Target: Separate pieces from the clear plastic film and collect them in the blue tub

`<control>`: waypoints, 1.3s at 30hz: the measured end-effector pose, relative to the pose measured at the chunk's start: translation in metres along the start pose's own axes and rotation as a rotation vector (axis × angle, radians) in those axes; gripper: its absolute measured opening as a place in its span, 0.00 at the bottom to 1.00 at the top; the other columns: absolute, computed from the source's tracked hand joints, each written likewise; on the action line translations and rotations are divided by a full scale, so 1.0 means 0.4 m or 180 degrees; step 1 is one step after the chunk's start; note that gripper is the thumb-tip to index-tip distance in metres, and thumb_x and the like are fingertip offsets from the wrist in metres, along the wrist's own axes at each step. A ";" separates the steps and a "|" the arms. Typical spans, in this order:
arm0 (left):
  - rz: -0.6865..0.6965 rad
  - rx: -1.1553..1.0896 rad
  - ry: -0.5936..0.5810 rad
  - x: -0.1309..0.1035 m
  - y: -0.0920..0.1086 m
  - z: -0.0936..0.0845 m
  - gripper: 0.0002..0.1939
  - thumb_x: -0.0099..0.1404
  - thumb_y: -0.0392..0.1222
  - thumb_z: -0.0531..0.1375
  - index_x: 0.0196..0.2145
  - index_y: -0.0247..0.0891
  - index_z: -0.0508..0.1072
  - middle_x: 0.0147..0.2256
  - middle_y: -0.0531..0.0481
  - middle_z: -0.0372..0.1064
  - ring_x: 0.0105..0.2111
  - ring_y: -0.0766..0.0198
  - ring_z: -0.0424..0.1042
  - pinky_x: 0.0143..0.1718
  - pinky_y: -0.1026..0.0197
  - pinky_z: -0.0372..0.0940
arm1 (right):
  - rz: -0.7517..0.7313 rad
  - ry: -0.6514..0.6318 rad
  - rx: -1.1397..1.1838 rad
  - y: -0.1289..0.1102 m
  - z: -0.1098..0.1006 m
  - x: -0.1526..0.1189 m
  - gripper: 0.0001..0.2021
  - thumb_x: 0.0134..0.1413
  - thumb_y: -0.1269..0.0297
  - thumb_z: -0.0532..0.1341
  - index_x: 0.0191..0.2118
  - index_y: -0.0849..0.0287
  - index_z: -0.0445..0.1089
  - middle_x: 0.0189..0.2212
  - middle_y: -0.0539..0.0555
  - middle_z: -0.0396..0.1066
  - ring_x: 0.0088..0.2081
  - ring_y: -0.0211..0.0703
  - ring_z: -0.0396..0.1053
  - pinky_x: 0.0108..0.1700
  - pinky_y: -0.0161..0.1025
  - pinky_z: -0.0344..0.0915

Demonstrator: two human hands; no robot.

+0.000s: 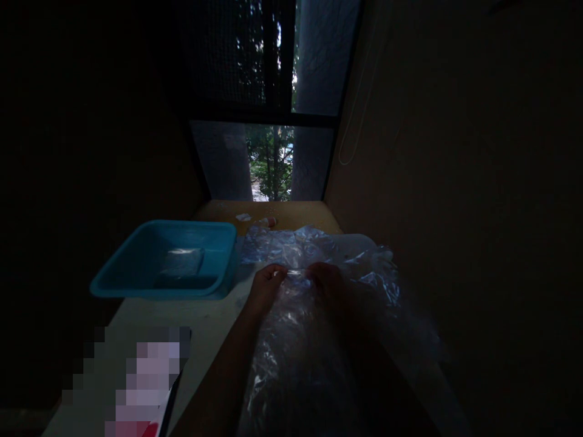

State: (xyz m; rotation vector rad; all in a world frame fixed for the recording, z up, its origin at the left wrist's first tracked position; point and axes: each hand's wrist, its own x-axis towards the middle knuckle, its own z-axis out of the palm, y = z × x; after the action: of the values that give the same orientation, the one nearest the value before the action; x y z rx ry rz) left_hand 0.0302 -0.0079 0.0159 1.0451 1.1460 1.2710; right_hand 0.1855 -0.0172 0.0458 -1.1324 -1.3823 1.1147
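Clear crinkled plastic (pixel 291 340) spreads over the table in front of me and hangs toward the right. My left hand (pixel 269 284) pinches an edge of it between thumb and fingers. Close by on the right, my right hand (pixel 324 278) has its fingers closed at the same edge, though it is dark and its fingertips are hard to see. A short stretch of plastic lies between the two hands. More loose plastic sheeting is bunched just beyond them.
A blue basin (pixel 223 285) holding a clear plastic packet (pixel 182 262) stands at the left on the pale table (pixel 214 315). A pixelated flat item (pixel 150 376) lies nearer. A small reddish object (pixel 272 222) and a white scrap (pixel 243 217) rest before the window.
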 end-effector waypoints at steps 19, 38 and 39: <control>0.0145 0.0016 0.0074 -0.005 0.015 0.005 0.11 0.46 0.46 0.60 0.24 0.34 0.68 0.18 0.57 0.61 0.18 0.72 0.59 0.20 0.69 0.54 | 0.0330 0.0222 0.0345 0.023 0.007 0.013 0.12 0.33 0.61 0.62 0.29 0.61 0.69 0.18 0.47 0.63 0.21 0.32 0.58 0.23 0.31 0.54; 0.0041 -0.0329 -0.0237 -0.013 0.021 0.004 0.18 0.44 0.44 0.62 0.35 0.37 0.67 0.21 0.56 0.65 0.20 0.70 0.64 0.22 0.68 0.58 | 0.0221 0.0026 0.0490 0.040 -0.003 0.009 0.09 0.38 0.60 0.59 0.23 0.61 0.65 0.17 0.46 0.58 0.20 0.30 0.54 0.22 0.30 0.51; 0.0043 -0.0329 -0.0271 -0.016 0.025 0.006 0.20 0.44 0.44 0.62 0.37 0.37 0.67 0.22 0.55 0.66 0.20 0.69 0.65 0.22 0.67 0.58 | 0.0220 0.0045 0.0495 0.039 -0.003 0.009 0.09 0.38 0.60 0.59 0.23 0.61 0.65 0.17 0.46 0.58 0.20 0.30 0.54 0.22 0.30 0.51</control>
State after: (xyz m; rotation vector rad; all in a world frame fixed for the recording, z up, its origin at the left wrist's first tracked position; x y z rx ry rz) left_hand 0.0313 -0.0136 0.0266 1.0218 1.0001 1.2708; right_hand 0.1876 -0.0113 0.0312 -1.0800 -1.2309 1.2391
